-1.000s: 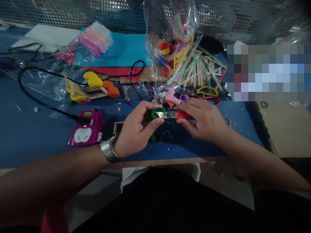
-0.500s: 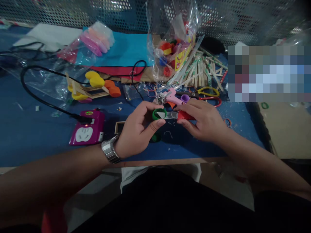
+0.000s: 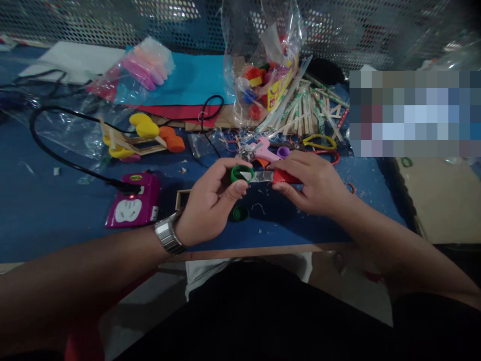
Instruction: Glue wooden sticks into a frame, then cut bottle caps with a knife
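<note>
My left hand pinches a green plastic cap between thumb and fingers, its hollow side facing up. In my right hand is a red-handled utility knife, pointing left. Its metal blade reaches over the cap, and the pale tip shows inside the rim; whether the edge touches the plastic I cannot tell. Another green cap lies on the blue table just below my hands. A small wooden frame is partly hidden behind my left hand.
Left stands a purple power strip with a black cable. Behind are a craft-stick piece with yellow and orange parts, a pink glue gun, scissors, a purple cap, craft sticks and a plastic bag of colourful pieces.
Both hands, the cap and the knife have shifted slightly left in view, along with the whole scene. My grip on each looks the same.
</note>
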The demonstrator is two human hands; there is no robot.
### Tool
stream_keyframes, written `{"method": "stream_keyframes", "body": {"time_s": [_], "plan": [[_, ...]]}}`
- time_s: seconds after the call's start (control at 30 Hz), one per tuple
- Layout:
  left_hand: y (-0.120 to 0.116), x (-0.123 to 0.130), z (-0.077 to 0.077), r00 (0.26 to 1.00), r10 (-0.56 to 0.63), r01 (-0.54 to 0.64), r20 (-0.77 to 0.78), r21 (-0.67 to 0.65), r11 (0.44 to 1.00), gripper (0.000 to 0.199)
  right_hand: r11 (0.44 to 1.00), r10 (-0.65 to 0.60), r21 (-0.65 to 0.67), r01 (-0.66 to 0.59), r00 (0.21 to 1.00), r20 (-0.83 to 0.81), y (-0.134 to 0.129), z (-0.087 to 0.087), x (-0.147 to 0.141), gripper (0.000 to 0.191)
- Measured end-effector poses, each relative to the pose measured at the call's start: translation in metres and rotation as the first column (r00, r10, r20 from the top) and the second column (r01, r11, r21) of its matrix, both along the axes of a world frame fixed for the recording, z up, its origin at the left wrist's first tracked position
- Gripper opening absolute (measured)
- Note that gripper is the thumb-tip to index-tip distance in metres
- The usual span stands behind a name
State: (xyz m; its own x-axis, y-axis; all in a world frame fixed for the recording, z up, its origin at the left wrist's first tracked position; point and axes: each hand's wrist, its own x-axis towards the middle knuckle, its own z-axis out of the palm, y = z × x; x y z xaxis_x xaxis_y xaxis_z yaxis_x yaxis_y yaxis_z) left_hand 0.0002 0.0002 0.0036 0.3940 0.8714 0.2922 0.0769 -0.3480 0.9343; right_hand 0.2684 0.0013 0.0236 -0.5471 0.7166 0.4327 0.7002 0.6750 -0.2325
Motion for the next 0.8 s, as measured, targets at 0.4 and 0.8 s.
{"method": "stream_keyframes", "body": {"time_s": [0.4,0.8], "plan": [[-0.0020,0.0015,0.0048,0.998,-0.002,0.001,-0.060,-0.007,1.000,0.035,1.000,0.027,-0.003,-0.027,1.000,0.009,-0.0006,0.0005,-0.0001,0.050],[-0.0034,0.0020,0.0048,0.998,-0.044,0.042,-0.052,-0.037,0.998,0.037,0.999,0.038,-0.029,-0.039,0.999,-0.008,-0.0017,-0.0021,-0.0013,0.050]]}}
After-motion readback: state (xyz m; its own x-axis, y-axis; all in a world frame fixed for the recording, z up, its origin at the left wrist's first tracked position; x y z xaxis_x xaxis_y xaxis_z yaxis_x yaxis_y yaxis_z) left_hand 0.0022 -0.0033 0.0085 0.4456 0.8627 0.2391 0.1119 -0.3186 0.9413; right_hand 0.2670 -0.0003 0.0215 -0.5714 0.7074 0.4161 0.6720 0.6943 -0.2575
